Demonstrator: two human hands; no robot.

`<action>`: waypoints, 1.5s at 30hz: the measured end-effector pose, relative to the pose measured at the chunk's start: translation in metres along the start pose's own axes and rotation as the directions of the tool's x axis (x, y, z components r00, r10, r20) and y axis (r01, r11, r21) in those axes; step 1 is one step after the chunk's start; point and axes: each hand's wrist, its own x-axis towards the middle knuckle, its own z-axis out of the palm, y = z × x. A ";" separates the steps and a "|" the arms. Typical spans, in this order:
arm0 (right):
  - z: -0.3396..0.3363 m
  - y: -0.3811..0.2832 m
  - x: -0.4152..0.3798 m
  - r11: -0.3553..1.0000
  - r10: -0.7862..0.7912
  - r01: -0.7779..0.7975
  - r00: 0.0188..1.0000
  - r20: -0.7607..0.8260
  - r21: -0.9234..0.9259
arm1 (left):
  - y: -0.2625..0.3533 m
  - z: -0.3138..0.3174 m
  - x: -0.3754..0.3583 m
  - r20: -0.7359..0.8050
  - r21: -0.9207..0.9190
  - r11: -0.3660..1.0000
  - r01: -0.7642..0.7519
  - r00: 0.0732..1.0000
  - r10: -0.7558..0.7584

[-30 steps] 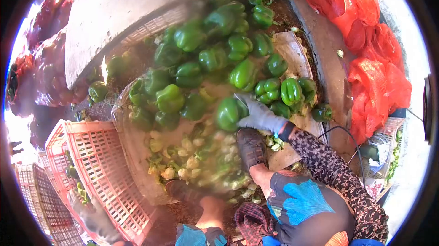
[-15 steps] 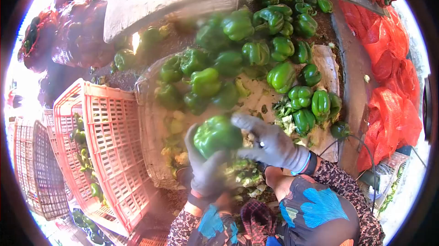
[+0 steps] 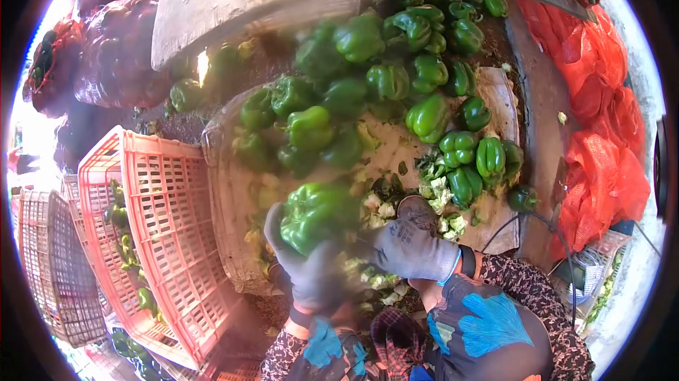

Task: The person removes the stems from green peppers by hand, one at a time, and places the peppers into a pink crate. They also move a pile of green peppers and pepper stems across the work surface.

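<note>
The shorts are dark grey, printed with large fan-shaped blue petals and a touch of orange at the hem of the view. Above the shorts, the left glove and the right glove are grey; the right one ends in a paler knit cuff edged in light blue. A dark wristband shows above the shorts. Beside the shorts, the sleeves carry a dark mottled print broken by pale pinkish flecks. Between the shorts' legs shows dark red checked cloth.

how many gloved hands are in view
2: the left hand holds a green pepper; the right hand is at the pepper's right, partly covering a shoe.
</note>
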 end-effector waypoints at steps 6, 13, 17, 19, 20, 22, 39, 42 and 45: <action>-0.023 0.004 0.013 0.909 0.220 -0.092 0.934 -0.280 0.406 | 0.020 -0.028 0.031 -0.014 -0.165 0.985 -0.043 0.999 0.041; -0.025 0.004 0.033 0.685 0.132 -0.126 0.990 0.049 0.717 | -0.008 -0.031 0.004 0.339 -0.020 0.956 0.292 0.902 -0.268; -0.010 0.009 0.015 0.788 0.126 -0.093 0.992 -0.013 0.609 | -0.016 -0.033 -0.004 0.342 0.177 0.937 0.301 0.874 -0.345; -0.012 0.012 0.007 0.838 0.109 -0.109 0.994 0.031 0.534 | -0.020 -0.036 -0.008 0.369 0.194 0.932 0.307 0.857 -0.359; -0.014 0.014 0.005 0.834 0.119 -0.120 0.992 0.037 0.538 | -0.022 -0.041 -0.008 0.407 0.312 0.930 0.194 0.857 -0.316; -0.024 0.019 0.002 0.818 0.119 -0.234 0.963 0.244 0.525 | -0.027 -0.053 -0.005 0.452 0.417 0.906 0.075 0.848 -0.278; -0.164 -0.195 0.071 0.707 -0.090 0.287 0.943 -0.320 0.646 | 0.077 -0.104 -0.047 0.128 -0.382 0.920 0.089 0.991 -0.043; -0.167 -0.262 0.086 0.584 -0.382 0.514 0.857 -0.345 0.629 | 0.128 -0.109 -0.070 -0.050 -0.077 0.961 -0.265 0.964 0.262; -0.141 -0.266 0.077 0.843 -0.456 0.522 0.820 -0.347 0.126 | 0.178 -0.108 -0.101 -0.018 -0.168 0.869 -0.466 0.883 0.470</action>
